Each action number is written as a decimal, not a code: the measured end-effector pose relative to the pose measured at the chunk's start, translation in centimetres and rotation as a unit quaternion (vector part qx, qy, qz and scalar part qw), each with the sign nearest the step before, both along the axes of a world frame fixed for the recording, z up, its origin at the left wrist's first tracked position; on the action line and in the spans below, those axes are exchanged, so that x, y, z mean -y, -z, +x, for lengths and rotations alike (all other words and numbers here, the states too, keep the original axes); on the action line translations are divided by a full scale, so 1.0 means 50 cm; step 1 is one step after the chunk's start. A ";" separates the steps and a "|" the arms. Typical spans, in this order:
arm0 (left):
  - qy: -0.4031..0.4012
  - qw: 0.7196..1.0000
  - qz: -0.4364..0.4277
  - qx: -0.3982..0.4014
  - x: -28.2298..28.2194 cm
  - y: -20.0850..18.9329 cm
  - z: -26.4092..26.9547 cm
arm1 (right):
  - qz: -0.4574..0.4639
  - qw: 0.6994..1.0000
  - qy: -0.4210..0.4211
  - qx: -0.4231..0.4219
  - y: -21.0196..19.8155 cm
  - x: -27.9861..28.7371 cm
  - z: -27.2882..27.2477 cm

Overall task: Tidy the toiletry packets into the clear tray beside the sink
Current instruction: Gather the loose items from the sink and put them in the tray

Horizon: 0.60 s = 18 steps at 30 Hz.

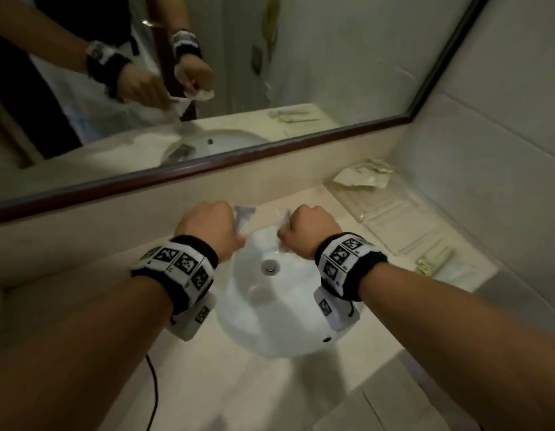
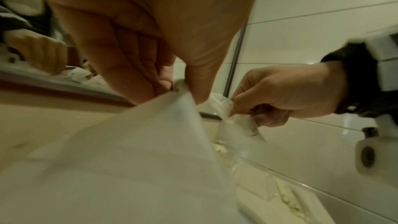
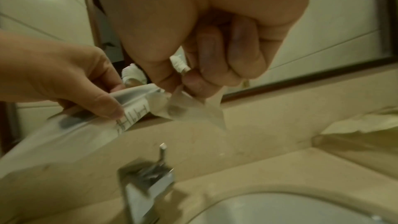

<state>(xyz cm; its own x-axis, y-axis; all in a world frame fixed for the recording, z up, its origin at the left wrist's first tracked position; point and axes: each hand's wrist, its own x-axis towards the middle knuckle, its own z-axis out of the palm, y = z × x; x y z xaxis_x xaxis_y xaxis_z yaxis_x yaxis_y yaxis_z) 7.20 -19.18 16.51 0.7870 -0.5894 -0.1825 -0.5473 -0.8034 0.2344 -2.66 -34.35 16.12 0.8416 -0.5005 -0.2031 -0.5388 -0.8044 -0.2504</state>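
Both your hands are raised over the back rim of the round white sink (image 1: 270, 312). Your left hand (image 1: 207, 228) pinches a white, crinkly packet (image 3: 120, 113); your right hand (image 1: 313, 228) is clenched on a thin, see-through scrap (image 3: 193, 110), possibly its torn end. The clear tray (image 1: 391, 219) sits along the worktop's (image 1: 207, 384) right edge, with pale packets (image 1: 363, 177) at its far end. Only the right wrist view shows the chrome tap (image 3: 146, 186) below.
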 end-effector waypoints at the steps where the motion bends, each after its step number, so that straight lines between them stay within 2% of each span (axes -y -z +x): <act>1: 0.018 1.000 -0.009 0.003 0.038 -0.015 -0.008 | -0.002 1.000 0.021 0.010 -0.015 0.033 -0.011; 6: 0.090 0.995 -0.038 0.031 0.226 -0.049 -0.047 | -0.011 0.992 0.118 0.033 -0.058 0.193 -0.075; 9: 0.104 0.993 -0.039 0.035 0.331 -0.047 -0.063 | 0.002 0.987 0.157 0.027 -0.051 0.308 -0.105; 14: 0.118 0.992 -0.031 0.039 0.524 0.000 -0.073 | 0.031 0.974 0.223 0.030 0.036 0.547 -0.119; 18: 0.161 0.987 -0.002 0.003 0.703 0.073 -0.101 | 0.074 0.956 0.285 0.014 0.116 0.732 -0.145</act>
